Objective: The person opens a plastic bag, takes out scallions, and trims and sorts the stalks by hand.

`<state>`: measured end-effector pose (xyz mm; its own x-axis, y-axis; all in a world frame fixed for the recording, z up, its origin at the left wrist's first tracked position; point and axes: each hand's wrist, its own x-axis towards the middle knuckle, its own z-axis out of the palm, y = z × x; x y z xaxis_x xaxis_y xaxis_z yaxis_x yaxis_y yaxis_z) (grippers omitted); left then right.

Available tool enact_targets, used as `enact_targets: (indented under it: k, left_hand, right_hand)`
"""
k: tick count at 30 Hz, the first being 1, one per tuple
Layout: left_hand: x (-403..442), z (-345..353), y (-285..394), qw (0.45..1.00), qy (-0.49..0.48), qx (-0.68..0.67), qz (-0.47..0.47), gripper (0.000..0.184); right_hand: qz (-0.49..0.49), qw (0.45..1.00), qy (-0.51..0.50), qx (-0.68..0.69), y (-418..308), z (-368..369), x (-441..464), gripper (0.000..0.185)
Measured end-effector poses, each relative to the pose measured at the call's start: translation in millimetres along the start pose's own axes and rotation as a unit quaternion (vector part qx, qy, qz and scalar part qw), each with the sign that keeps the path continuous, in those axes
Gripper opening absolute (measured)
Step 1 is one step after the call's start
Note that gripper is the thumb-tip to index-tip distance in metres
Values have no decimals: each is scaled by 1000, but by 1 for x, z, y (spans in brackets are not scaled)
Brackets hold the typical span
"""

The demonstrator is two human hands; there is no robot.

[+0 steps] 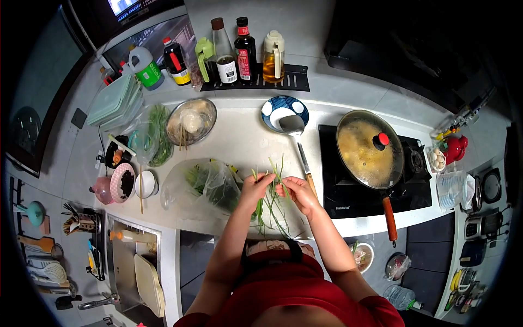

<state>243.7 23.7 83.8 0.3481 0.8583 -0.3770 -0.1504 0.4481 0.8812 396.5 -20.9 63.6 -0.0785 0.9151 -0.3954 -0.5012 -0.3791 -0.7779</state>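
Over the front of the counter, my left hand (256, 188) is closed around some thin green chives (261, 212). My right hand (297, 193), close beside it, pinches more of the long stalks at their upper part. Loose ends stick up between the hands and trail down toward my body. Left of my hands lies a clear plastic bag (210, 185) with green leaves in it. A spatula (300, 147) rests just beyond my right hand, its metal head on a blue-and-white plate (267, 111).
A lidded pan (362, 155) sits on the black gas stove (348, 204) at right, its wooden handle (389, 218) jutting over the front edge. Behind are a metal bowl (206, 109) and a bottle rack (297, 79). The sink (120, 261) is at lower left, a bin (371, 256) at lower right.
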Motion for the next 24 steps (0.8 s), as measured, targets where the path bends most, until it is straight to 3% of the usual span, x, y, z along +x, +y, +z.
enact_targets:
  k: [2, 6, 10, 13, 16, 19, 24]
  left_hand:
    - [0, 2, -3, 997, 8, 55, 51, 13]
    - [9, -3, -27, 962, 31, 200, 185, 17]
    - [5, 2, -21, 880, 158, 363, 262, 17]
    - [9, -1, -19, 856, 199, 362, 310, 14]
    - [12, -5, -16, 866, 208, 354, 285, 14]
    - [21, -11, -15, 856, 225, 337, 320, 14]
    - [26, -17, -15, 840, 243, 396, 281, 19]
  right_hand:
    - [1, 999, 8, 33, -3, 6, -3, 16]
    - [-35, 998, 33, -39, -6, 10, -4, 12]
    - [-59, 994, 48, -81, 0, 4, -1, 9]
    - [-53, 993, 53, -88, 0, 2, -3, 9]
    - [-44, 995, 39, -86, 2, -1, -5, 9]
    - [-36, 995, 24, -87, 2, -2, -9, 10]
    - [-16, 998, 23, -55, -4, -2, -15, 13]
